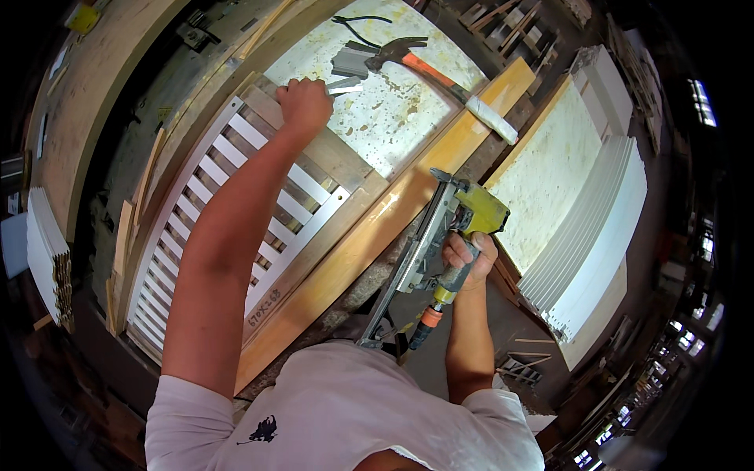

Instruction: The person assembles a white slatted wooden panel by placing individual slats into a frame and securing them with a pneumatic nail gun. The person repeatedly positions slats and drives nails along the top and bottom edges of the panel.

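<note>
My right hand (471, 259) is wrapped around the grip of a yellow-and-grey pneumatic nail gun (481, 210). Its long metal magazine (408, 263) slants toward my chest, and an orange-and-black air hose coupling (429, 320) hangs below the grip. My left arm reaches across a white slatted panel (221, 174) lying in a wooden frame (345, 153). At the panel's far end my left hand (306, 106) is closed, with a thin silvery strip of nails (345, 90) at its fingers. More grey nail strips (352, 63) lie just beyond.
A claw hammer (424, 69) with an orange handle and white-wrapped end rests across the stained white board (377, 125), near black-handled pliers (363, 23). A long yellowish plank (377, 220) borders the bench. Stacked white slats (589, 235) stand at right, others (47, 251) at far left.
</note>
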### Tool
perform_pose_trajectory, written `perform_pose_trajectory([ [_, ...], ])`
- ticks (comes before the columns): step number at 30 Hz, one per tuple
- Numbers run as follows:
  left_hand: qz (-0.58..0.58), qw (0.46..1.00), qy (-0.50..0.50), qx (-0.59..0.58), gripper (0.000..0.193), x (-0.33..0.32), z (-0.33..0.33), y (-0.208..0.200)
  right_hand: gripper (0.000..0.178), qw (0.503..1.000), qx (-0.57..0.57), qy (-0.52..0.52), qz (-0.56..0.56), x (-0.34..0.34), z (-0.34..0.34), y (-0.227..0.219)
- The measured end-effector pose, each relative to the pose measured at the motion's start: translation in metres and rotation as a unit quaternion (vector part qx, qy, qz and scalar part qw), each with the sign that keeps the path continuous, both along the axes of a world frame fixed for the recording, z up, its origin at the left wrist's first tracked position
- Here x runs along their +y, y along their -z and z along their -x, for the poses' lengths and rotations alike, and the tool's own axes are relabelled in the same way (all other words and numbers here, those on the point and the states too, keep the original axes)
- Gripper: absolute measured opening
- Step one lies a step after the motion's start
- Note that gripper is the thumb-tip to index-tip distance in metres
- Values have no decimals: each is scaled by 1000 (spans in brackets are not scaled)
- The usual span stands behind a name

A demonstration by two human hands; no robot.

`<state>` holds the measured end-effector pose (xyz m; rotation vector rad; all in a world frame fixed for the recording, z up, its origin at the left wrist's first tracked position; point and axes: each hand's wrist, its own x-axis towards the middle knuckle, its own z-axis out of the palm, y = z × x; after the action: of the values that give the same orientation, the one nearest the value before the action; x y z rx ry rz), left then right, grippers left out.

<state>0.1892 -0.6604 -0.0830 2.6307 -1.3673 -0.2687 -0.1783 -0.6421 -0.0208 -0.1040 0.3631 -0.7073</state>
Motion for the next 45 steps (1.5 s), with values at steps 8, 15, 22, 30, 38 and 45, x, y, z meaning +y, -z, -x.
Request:
perform_pose_trajectory([
  [8, 9, 1000, 24, 17, 18, -4, -1, -1, 49, 999, -12, -31, 1, -8, -5, 6],
  [15, 90, 973, -11, 211, 24, -1, -4, 0, 49, 998, 10, -57, 8, -9, -23, -4],
  [22, 132, 961, -44, 240, 35, 12, -6, -13, 46, 998, 10, -63, 6, -7, -27, -2],
  [30, 121, 775, -158, 599, 46, 42, 16, -92, 48, 997, -43, -65, 25, -10, -35, 6],
  [38, 314, 694, -30, 648, 28, 100, 123, -159, 45, 976, -185, -108, -42, -5, -52, 8],
  [45, 288, 706, -42, 646, 24, 110, 137, -158, 53, 959, -242, -149, 1, -7, -56, 8],
])
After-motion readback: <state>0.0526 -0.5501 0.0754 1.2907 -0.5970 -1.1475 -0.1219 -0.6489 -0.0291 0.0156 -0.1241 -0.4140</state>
